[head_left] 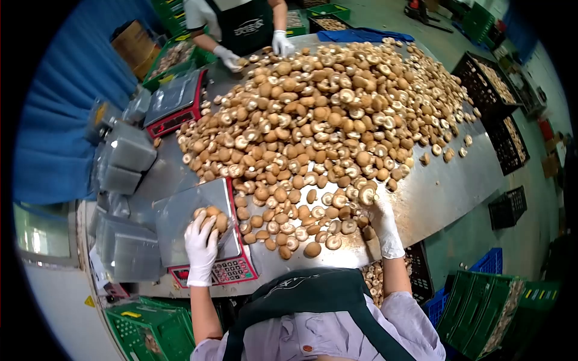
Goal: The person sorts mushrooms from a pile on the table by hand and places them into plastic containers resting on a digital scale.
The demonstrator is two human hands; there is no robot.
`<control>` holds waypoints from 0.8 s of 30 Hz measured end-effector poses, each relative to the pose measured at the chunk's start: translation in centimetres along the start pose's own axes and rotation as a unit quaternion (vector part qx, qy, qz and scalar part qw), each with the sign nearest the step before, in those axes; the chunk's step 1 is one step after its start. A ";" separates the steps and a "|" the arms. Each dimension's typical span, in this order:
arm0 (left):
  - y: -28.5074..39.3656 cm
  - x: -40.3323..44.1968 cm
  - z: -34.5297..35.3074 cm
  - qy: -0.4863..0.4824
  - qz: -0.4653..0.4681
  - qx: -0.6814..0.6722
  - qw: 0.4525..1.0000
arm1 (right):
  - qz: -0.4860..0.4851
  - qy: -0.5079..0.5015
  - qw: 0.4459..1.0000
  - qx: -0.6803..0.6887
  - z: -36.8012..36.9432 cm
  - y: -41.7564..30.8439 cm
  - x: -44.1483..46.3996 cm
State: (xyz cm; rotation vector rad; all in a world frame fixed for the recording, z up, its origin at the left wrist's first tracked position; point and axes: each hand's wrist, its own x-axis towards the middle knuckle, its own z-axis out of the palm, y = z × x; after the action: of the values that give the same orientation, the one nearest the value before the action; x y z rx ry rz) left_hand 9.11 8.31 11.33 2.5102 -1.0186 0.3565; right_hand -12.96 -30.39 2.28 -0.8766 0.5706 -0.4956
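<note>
My left hand (201, 245), in a white glove, is over the near scale (180, 207). Its fingers curl round a few brown mushrooms (218, 221) above the scale's plate. A clear plastic edge shows beside them, but I cannot make out its full shape. At the right of the near pile, my gloved right hand (386, 225) has its fingertips on a large mushroom (366, 194), with the pale underside up. Loose mushrooms (293, 228) lie between my two hands, in front of the big mushroom heap (313, 114). Part of the right fingers is hidden.
Across the metal table (457, 180), a co-worker's gloved hands (282, 44) are at the heap's far edge. A second red scale (176, 102) and stacked clear plastic boxes (126, 153) stand left. Black crates (490, 87) and green crates (478, 313) are on the right.
</note>
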 end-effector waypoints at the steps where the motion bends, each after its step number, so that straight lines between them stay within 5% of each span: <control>1: 0.1 0.1 0.2 0.007 0.004 0.008 1.000 | 0.054 -0.032 0.997 0.049 -0.8 1.3 0.2; 4: -0.2 -0.1 0.4 -0.006 0.028 -0.002 1.000 | 0.098 -0.082 0.984 0.121 3.9 2.2 -0.5; 8: 0.8 -0.6 -0.8 -0.036 0.052 -0.011 0.998 | 0.089 -0.211 0.973 0.023 10.8 4.0 -0.7; 11: 0.6 -0.9 -2.4 -0.009 0.038 -0.126 0.991 | 0.028 -0.212 0.939 -0.268 17.6 2.9 -2.4; 15: -1.6 -2.3 -5.2 0.107 -0.071 -0.170 0.977 | -0.027 -0.232 0.900 -0.369 24.9 2.4 -3.4; 17: -3.2 -3.2 -6.4 0.159 -0.121 -0.154 0.968 | -0.172 -0.243 0.857 -0.421 27.4 3.2 -3.5; 19: -5.6 -4.4 -7.3 0.188 -0.160 -0.167 0.954 | -0.213 -0.276 0.821 -0.451 29.7 3.8 -3.2; 24: -10.9 -6.5 -6.4 0.233 -0.279 -0.352 0.863 | -0.439 -0.325 0.621 -0.562 35.0 6.1 -3.5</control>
State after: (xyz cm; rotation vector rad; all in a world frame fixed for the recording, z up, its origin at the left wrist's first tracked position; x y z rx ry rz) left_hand 11.71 22.27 11.62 1.7910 -0.1416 0.3094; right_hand 8.04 -5.05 16.11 -2.4821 -0.4171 -0.6107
